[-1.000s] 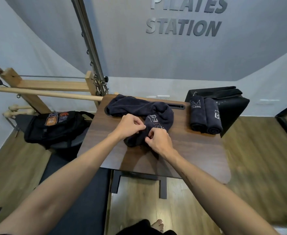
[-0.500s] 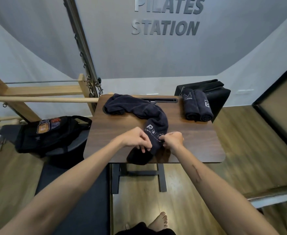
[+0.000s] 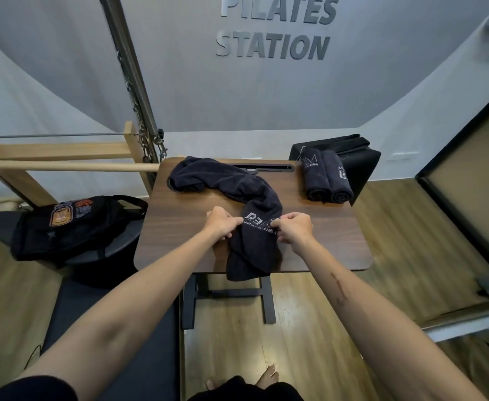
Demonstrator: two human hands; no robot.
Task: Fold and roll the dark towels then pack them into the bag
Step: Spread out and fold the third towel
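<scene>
Head view: left hand [image 3: 221, 224] and right hand [image 3: 294, 231] (fingers curled) pinch dark towel [image 3: 249, 204].

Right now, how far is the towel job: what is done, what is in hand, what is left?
Done: two rolled towels lie side by side at the table's far right. In hand: the left hand and right hand each pinch an edge of the unfolded dark towel, whose near end hangs over the table edge. Left: folding and rolling it, then packing all three.

There were three dark towels, one loose [image 3: 231, 186] and two rolled [image 3: 328, 176], one table [image 3: 324, 241], two black bags [image 3: 75, 227] [image 3: 359, 160], and two hands [image 3: 223, 222] [image 3: 294, 230].
</scene>
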